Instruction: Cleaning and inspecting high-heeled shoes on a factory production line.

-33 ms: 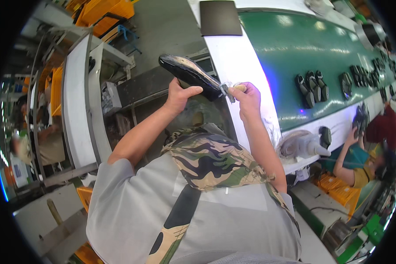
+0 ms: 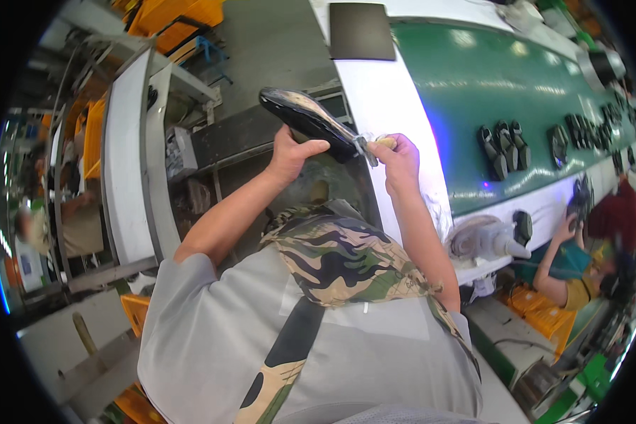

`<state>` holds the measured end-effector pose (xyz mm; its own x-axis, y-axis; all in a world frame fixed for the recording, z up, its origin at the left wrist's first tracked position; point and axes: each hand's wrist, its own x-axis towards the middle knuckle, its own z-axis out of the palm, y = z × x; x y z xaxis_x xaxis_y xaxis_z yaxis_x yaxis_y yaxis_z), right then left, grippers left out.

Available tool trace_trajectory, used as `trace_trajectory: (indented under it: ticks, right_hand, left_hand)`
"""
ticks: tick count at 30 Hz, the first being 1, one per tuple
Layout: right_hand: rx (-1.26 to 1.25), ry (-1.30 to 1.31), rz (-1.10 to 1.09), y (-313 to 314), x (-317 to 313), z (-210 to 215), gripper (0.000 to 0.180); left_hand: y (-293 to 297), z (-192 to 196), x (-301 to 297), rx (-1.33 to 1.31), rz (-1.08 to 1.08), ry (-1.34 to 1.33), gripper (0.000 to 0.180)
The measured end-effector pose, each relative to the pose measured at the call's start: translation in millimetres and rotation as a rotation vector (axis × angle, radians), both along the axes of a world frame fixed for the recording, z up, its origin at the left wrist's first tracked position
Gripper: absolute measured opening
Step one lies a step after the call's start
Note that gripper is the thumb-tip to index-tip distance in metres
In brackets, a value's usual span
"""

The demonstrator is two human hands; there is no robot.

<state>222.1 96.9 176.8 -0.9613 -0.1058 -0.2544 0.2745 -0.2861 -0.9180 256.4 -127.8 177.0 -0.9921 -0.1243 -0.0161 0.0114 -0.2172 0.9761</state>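
Note:
A black shoe (image 2: 300, 116) is held up in front of me, tilted, its toe toward the upper left and its tan-streaked underside partly showing. My left hand (image 2: 290, 152) grips it from below near the middle, thumb along its near side. At the heel end my right hand (image 2: 397, 157) pinches a small grey and yellowish piece (image 2: 369, 146) against the shoe. What exactly that piece is cannot be made out. Fingers of both hands are partly hidden behind what they hold.
To the right runs a green conveyor belt (image 2: 466, 92) carrying several black shoes (image 2: 503, 145), edged by a white ledge (image 2: 374, 92). A dark square pad (image 2: 362, 32) and a clear plastic bottle (image 2: 491, 240) rest on the ledge. A co-worker (image 2: 576, 286) handles a dark shoe at far right.
The surroundings have shifted slightly in view. Both hands keep their hold on the shoe and the small piece, with almost no movement.

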Motion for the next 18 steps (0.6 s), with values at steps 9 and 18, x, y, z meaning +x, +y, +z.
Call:
trace_trajectory:
  ticks: [9,18]
  right_hand:
    - [-0.162,-0.045,0.057,-28.3,-18.1,22.0,0.022]
    - [-0.186,-0.218,0.155,20.7,-3.6,-49.4,0.019]
  left_hand:
    - [-44.0,45.6,27.1,-0.04,0.136,0.046,0.054]
    - [-207.7,144.0,82.2,0.027,0.601,-0.098,0.038]
